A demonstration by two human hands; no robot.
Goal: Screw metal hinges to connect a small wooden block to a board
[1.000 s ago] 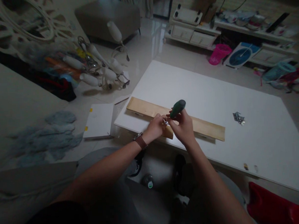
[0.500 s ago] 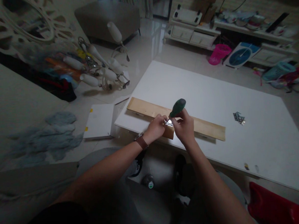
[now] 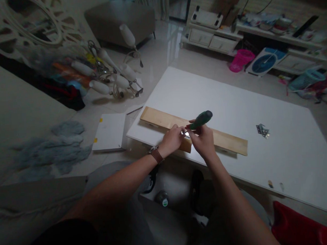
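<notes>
A long wooden board (image 3: 228, 141) lies along the near edge of a white table (image 3: 232, 102). My right hand (image 3: 203, 140) is closed round a green-handled screwdriver (image 3: 202, 119), its tip pointing down-left at a small shiny metal piece (image 3: 186, 135) on the board. My left hand (image 3: 172, 140), with a brown watch at the wrist, pinches that metal piece against a short wooden block (image 3: 186, 146) at the board's front. The two hands touch over the metal piece.
A small heap of metal fittings (image 3: 262, 130) lies on the table to the right. A white chandelier (image 3: 112, 76) and a white panel (image 3: 109, 132) sit on the floor at left. Pink (image 3: 240, 59) and blue (image 3: 304, 78) baskets, a fan (image 3: 264, 60) and shelves stand behind.
The screwdriver handle has tipped from upright to leaning right, and its tip has come down onto the metal piece. My left hand stays on the piece.
</notes>
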